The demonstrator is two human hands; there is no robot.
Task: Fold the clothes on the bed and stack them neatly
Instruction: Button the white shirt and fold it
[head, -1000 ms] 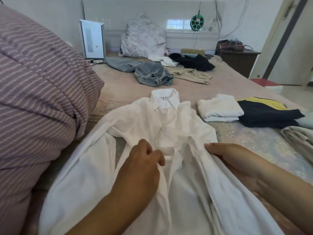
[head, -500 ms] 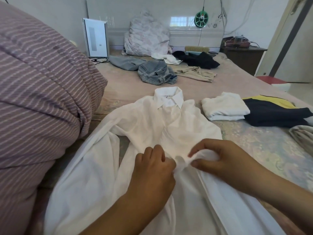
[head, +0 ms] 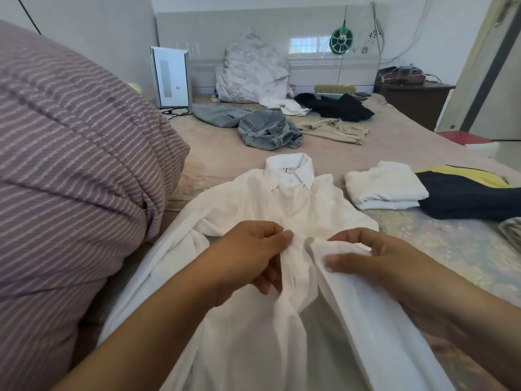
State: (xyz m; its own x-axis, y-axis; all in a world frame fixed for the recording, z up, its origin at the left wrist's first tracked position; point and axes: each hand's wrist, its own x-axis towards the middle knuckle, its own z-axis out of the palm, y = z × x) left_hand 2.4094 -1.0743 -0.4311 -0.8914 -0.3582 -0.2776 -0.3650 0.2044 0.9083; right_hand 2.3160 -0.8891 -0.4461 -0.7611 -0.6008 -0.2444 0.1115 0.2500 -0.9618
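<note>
A white collared shirt (head: 253, 204) lies front-up on the bed (head: 225, 148), collar pointing away from me. My left hand (head: 248, 255) pinches the left front edge of the shirt near its middle. My right hand (head: 375, 258) pinches the right front edge just beside it, and the two edges nearly meet. To the right lie a folded white garment (head: 386, 184) and a folded dark garment with a yellow panel (head: 465, 193). Farther up the bed lie unfolded jeans (head: 267, 131), a grey piece (head: 217, 115), a beige piece (head: 335, 129) and a black piece (head: 341, 108).
A large striped purple duvet (head: 70, 165) bulks up on the left. A white appliance (head: 170, 77) and a crumpled floral bundle (head: 251, 71) stand at the headboard. A dark nightstand (head: 417, 97) and a door are at the right; pale fabric (head: 511, 232) lies at the right edge.
Both hands have drawn the two front edges of the white shirt together toward the middle; my right hand went from lying on the cloth to pinching it. The view shifted slightly.
</note>
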